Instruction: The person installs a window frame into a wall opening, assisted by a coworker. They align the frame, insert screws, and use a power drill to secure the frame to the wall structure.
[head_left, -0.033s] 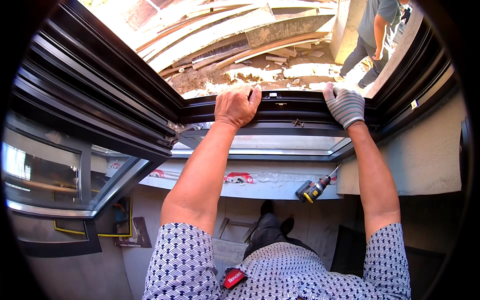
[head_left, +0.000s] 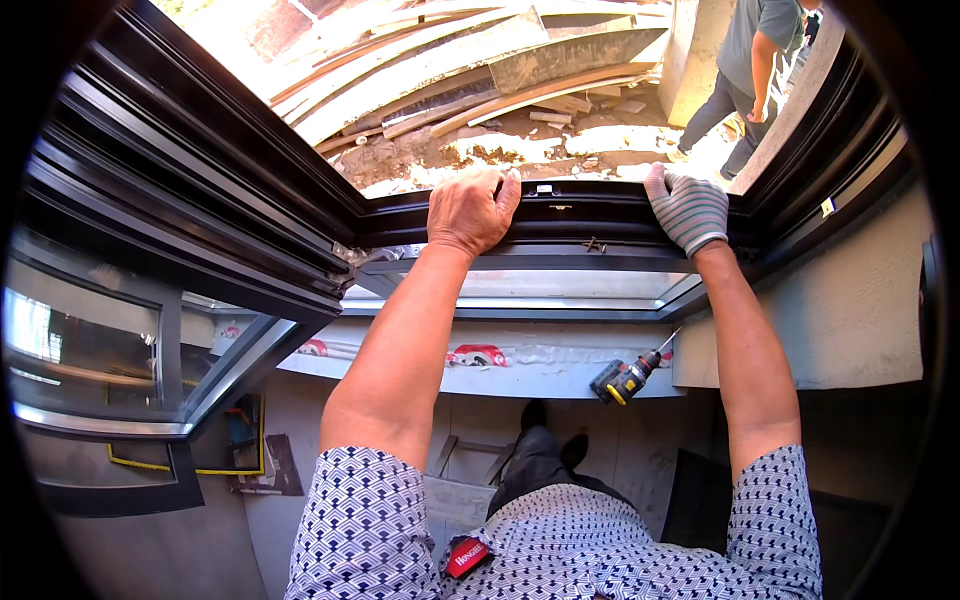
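Both arms reach forward to the lower rail of a dark window frame [head_left: 590,215]. Bare, my left hand [head_left: 472,210] is closed over the rail left of its middle, thumb toward the right and fingertips hidden beyond the edge. My right hand [head_left: 690,212], in a grey striped work glove, grips the same rail near the right corner; its fingertips are out of sight too. Between the hands a small metal catch [head_left: 543,189] sits on the rail. A few screws [head_left: 595,246] lie on the ledge nearer to me.
A cordless drill [head_left: 628,378] lies on the white sill [head_left: 540,372] below. The opened glazed sash [head_left: 90,310] stands at the left. On the floor is a step stool or ladder [head_left: 470,455]. Outside are stacked boards [head_left: 450,85] and another person [head_left: 745,75].
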